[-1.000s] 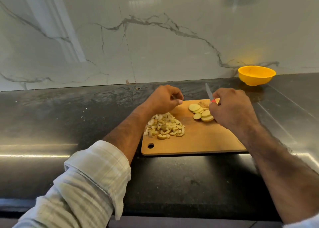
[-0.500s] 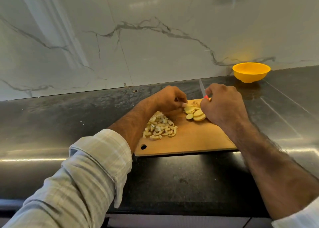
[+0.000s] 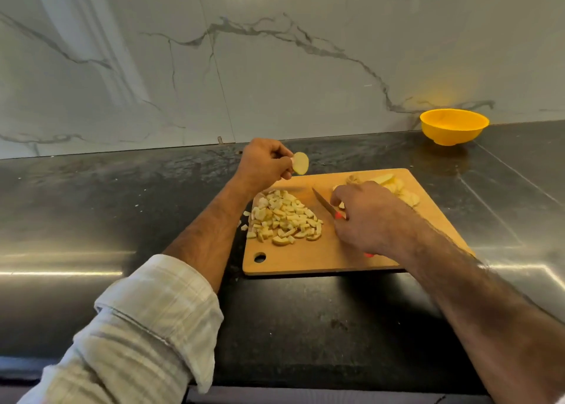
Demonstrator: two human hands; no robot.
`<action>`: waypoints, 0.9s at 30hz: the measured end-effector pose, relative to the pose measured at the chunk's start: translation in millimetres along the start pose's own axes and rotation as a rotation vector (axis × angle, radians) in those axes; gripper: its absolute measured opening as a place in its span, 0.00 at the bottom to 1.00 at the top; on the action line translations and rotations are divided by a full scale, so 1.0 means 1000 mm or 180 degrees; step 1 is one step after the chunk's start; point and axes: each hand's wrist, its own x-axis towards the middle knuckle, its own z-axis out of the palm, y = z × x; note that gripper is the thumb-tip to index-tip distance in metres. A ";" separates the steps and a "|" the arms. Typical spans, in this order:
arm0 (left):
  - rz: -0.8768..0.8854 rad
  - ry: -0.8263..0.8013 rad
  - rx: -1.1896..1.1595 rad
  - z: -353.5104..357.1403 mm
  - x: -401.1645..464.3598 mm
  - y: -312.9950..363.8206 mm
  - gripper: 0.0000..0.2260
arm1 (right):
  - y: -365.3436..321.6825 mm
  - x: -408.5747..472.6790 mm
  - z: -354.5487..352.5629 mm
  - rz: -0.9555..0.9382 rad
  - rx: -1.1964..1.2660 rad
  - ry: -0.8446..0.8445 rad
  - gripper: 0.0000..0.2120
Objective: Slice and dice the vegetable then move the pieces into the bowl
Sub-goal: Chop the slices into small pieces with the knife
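Note:
On the dark counter lies a wooden cutting board [image 3: 330,257]. A pile of pale diced pieces [image 3: 284,218] covers its left part, with a few bits off the board's left edge. My left hand [image 3: 264,163] pinches one round slice [image 3: 300,163] and holds it up above the board's far left corner. My right hand [image 3: 367,217] grips a small knife [image 3: 324,203] with a red handle, blade pointing left and away, low over the board's middle. Several round slices [image 3: 403,191] lie at the far right of the board, partly hidden behind my right hand.
A yellow bowl [image 3: 454,126] stands at the back right of the counter against the marble wall, well away from the board. The counter's front edge runs just below my forearms.
My left hand has taken one slice from the heap and lifted it up and left. My right hand has swung the knife from upright down over the board's middle.

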 end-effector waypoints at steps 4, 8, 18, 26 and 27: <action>0.0249 -0.0190 0.0040 0.010 -0.005 0.010 0.04 | 0.008 0.002 -0.009 0.0310 -0.0220 -0.0034 0.15; 0.0328 -0.0520 0.0123 0.018 -0.015 0.019 0.09 | 0.010 0.005 -0.011 0.0471 -0.0213 -0.0091 0.19; 0.0609 -0.1075 0.1488 0.024 -0.017 0.017 0.05 | 0.000 -0.003 -0.010 0.0404 -0.0182 0.0040 0.16; 0.0663 -0.1301 0.1336 0.019 -0.019 0.022 0.11 | -0.006 -0.003 -0.004 0.0492 0.0059 -0.0045 0.23; 0.0651 -0.1319 0.1320 0.018 -0.019 0.022 0.09 | -0.007 -0.003 -0.005 0.0511 0.0065 -0.0045 0.23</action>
